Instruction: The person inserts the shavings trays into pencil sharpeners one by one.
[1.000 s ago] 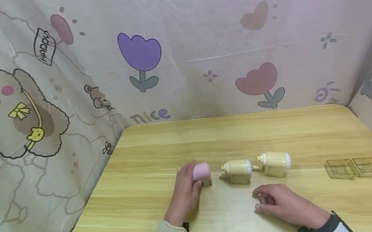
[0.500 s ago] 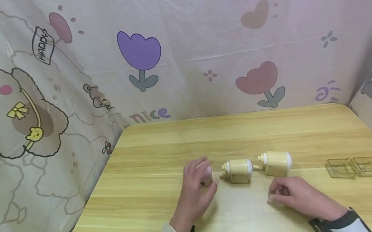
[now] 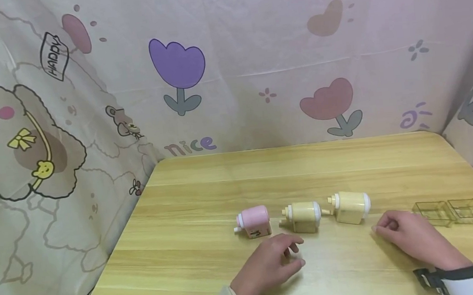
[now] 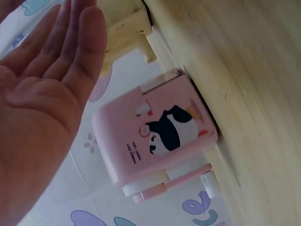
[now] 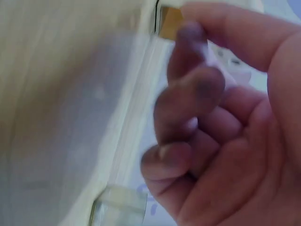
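A pink hand-crank pencil sharpener (image 3: 257,217) with a panda picture stands on the table; its white and pink crank side faces left. My left hand (image 3: 269,265) is in front of it and holds nothing, fingers loosely bent. In the left wrist view the palm shows beside the pink sharpener's printed side. To the right stand two pale yellow sharpeners, a middle one (image 3: 305,216) and a right one (image 3: 351,207). Nearest the clear yellow trays (image 3: 470,213) is my right hand (image 3: 418,239), fingers loosely curled around nothing. It overlaps the left part of the trays in the head view.
The wooden table (image 3: 206,183) reaches back to a printed curtain (image 3: 238,33), which also hangs along the left and right sides. In the right wrist view a clear tray (image 5: 120,207) shows at the bottom edge.
My left hand has let go of the pink sharpener and come toward the front and right. The right hand has moved right, from before the yellow sharpeners to the clear trays.
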`<state>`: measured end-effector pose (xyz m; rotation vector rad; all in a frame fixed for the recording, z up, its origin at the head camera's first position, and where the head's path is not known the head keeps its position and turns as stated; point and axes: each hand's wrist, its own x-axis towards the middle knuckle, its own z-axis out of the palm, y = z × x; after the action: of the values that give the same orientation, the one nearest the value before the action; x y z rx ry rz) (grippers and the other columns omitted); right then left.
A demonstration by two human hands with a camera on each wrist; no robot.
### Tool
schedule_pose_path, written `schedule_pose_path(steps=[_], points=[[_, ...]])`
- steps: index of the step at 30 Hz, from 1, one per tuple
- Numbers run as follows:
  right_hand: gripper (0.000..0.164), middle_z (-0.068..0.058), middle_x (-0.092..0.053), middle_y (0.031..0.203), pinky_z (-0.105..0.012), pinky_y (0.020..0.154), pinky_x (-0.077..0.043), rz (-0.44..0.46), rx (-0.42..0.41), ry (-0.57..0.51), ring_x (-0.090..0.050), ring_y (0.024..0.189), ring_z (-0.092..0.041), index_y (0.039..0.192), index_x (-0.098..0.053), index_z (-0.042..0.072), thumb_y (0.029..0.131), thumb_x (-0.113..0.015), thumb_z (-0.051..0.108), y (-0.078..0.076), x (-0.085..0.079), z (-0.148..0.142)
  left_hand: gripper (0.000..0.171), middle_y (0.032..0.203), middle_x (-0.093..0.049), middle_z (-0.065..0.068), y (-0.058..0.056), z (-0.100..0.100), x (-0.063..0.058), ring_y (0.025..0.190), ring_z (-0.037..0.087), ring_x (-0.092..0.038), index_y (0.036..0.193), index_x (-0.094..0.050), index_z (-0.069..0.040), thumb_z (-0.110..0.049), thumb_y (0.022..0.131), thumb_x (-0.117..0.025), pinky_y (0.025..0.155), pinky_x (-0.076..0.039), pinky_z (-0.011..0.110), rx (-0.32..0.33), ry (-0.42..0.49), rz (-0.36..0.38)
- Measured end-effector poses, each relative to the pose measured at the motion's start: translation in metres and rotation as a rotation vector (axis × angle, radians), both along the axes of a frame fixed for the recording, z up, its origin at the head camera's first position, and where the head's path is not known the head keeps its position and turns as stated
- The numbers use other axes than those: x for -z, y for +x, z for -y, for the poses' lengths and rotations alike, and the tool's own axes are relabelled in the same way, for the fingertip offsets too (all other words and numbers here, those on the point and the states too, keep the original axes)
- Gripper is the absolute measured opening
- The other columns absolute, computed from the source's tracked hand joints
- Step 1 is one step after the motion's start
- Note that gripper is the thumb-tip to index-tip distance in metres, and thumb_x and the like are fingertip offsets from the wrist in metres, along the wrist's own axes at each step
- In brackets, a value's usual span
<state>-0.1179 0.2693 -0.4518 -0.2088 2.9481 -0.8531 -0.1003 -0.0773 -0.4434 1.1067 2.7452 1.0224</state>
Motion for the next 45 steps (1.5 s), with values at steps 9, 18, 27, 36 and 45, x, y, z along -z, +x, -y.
schedule_pose_path(steps=[9, 18, 27, 36, 45], points=[[0.036, -0.015, -0.06, 0.093, -0.041, 0.062, -0.044, -0.177, 0.27, -0.021, -0.055, 0.076, -0.027, 0.108, -0.058, -0.003, 0.093, -0.056, 0.03, -0.003, -0.003, -0.013, 0.03, 0.089, -0.06, -0.014, 0.001, -0.005, 0.004, 0.079, -0.006, -0.052, 0.113, -0.064, -0.011, -0.027, 0.088, -0.065, 0.072, -0.04, 0.01, -0.028, -0.058, 0.024], [0.06, -0.044, -0.038, 0.12, -0.063, 0.077, -0.025, -0.186, 0.469, 0.067, -0.033, 0.101, -0.058, 0.13, -0.041, -0.013, 0.084, -0.059, 0.022, -0.005, 0.0, -0.028, 0.03, 0.084, -0.059, -0.016, 0.0, -0.005, 0.005, 0.077, -0.007, -0.051, 0.112, -0.064, -0.012, -0.026, 0.086, -0.068, 0.07, -0.039, 0.009, -0.037, -0.081, 0.031], [0.076, -0.054, -0.01, 0.126, -0.072, 0.084, -0.01, 0.026, 0.509, 0.087, -0.009, 0.106, -0.071, 0.135, -0.023, -0.016, 0.083, -0.059, 0.027, -0.006, 0.004, -0.034, 0.031, 0.085, -0.06, -0.015, 0.002, -0.004, 0.002, 0.077, -0.007, -0.052, 0.112, -0.065, -0.012, -0.026, 0.085, -0.069, 0.07, -0.039, 0.009, -0.047, -0.082, 0.042], [0.076, -0.054, -0.008, 0.128, -0.072, 0.083, -0.011, 0.018, 0.503, 0.092, -0.011, 0.104, -0.071, 0.137, -0.023, -0.014, 0.084, -0.059, 0.027, -0.006, 0.005, -0.032, 0.03, 0.085, -0.059, -0.016, 0.002, -0.005, 0.0, 0.077, -0.007, -0.051, 0.112, -0.065, -0.012, -0.026, 0.085, -0.069, 0.07, -0.04, 0.01, -0.066, -0.093, 0.059], [0.075, -0.052, -0.008, 0.132, -0.072, 0.083, -0.013, -0.032, 0.501, 0.088, -0.014, 0.106, -0.071, 0.138, -0.021, -0.014, 0.084, -0.058, 0.023, -0.005, 0.004, -0.03, 0.03, 0.087, -0.059, -0.015, 0.002, -0.005, -0.001, 0.078, -0.007, -0.052, 0.112, -0.065, -0.013, -0.025, 0.085, -0.068, 0.07, -0.04, 0.011, -0.077, -0.093, 0.067]])
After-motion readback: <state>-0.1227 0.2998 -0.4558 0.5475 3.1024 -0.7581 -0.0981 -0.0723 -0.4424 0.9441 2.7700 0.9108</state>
